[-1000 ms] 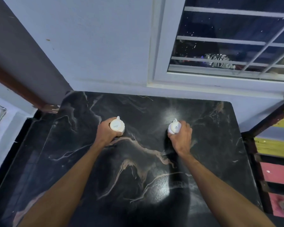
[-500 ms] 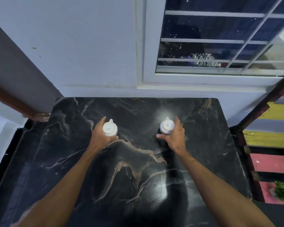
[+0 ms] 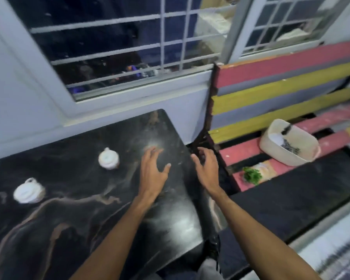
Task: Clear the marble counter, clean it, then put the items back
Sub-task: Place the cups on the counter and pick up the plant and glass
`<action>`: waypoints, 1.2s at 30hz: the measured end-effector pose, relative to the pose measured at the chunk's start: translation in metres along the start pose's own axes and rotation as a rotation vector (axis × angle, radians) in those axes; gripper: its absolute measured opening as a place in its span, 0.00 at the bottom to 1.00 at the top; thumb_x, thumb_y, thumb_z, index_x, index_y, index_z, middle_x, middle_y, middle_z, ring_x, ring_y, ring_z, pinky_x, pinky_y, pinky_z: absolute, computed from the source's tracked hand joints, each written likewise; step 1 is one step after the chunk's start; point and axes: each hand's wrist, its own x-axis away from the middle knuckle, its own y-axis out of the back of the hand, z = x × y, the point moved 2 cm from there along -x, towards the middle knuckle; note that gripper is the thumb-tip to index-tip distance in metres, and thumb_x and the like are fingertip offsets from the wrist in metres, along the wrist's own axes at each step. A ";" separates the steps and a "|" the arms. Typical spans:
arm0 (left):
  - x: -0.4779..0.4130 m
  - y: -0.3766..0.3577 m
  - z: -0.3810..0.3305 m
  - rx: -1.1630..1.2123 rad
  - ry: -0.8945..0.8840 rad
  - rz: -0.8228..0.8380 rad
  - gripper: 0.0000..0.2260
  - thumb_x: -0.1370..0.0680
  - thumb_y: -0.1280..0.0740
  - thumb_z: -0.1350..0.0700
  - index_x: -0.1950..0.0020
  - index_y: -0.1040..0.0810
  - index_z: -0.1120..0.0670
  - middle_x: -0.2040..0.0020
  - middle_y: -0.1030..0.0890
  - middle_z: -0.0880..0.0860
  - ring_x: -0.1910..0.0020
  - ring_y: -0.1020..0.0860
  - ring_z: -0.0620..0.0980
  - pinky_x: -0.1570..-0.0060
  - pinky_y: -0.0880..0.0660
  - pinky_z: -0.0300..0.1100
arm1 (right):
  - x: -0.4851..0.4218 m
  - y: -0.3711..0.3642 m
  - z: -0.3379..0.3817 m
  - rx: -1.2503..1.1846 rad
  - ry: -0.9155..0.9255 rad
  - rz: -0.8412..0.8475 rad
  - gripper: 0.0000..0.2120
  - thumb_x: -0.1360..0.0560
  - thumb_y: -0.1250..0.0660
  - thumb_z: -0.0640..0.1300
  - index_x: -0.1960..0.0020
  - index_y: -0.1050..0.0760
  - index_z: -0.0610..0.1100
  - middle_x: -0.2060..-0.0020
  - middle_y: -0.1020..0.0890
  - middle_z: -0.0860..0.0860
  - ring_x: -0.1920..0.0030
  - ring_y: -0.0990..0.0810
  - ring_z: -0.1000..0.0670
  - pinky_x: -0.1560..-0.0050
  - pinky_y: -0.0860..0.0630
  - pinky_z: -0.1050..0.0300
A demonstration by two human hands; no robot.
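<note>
Two small white lidded pots stand on the black marble counter (image 3: 75,215): one pot (image 3: 109,158) near the middle, the other pot (image 3: 28,191) further left. My left hand (image 3: 153,168) hovers over the counter's right part, fingers spread, holding nothing. My right hand (image 3: 206,168) is past the counter's right edge, fingers apart and empty. To the right, on a striped bench (image 3: 271,93), sit a cream basket (image 3: 289,145) with small items inside and a packet with a green sprig (image 3: 255,174).
A barred window (image 3: 129,47) and a pale wall run behind the counter. A dark gap separates the counter's right edge from the pink, yellow and grey bench slats. A dark low surface (image 3: 301,201) lies in front of the bench.
Both hands have let go of the two white pots, which now stand on the counter. The view has swung right, and both hands have moved right toward the bench.
</note>
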 end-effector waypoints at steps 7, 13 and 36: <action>-0.016 -0.205 -0.111 0.012 -0.015 0.455 0.28 0.27 0.21 0.59 0.29 0.23 0.58 0.32 0.21 0.56 0.34 0.23 0.54 0.31 0.33 0.37 | -0.043 0.150 -0.172 0.007 -0.321 -0.217 0.04 0.24 0.32 0.40 0.50 0.22 0.43 0.56 0.19 0.48 0.53 0.20 0.45 0.51 0.26 0.50; -0.005 -0.381 -0.107 -0.001 0.272 0.705 0.43 0.32 0.17 0.62 0.21 0.33 0.58 0.30 0.22 0.59 0.31 0.23 0.57 0.32 0.25 0.49 | -0.073 0.199 -0.322 0.051 -0.590 -0.086 0.07 0.24 0.34 0.40 0.46 0.22 0.43 0.56 0.19 0.47 0.54 0.20 0.44 0.57 0.34 0.57; -0.002 -0.582 -0.016 0.137 0.284 0.274 0.30 0.41 0.15 0.44 0.44 0.20 0.51 0.50 0.18 0.48 0.50 0.18 0.52 0.54 0.20 0.53 | -0.167 0.149 -0.527 0.151 -0.676 -0.168 0.08 0.28 0.36 0.32 0.50 0.25 0.37 0.52 0.19 0.39 0.51 0.21 0.38 0.53 0.30 0.52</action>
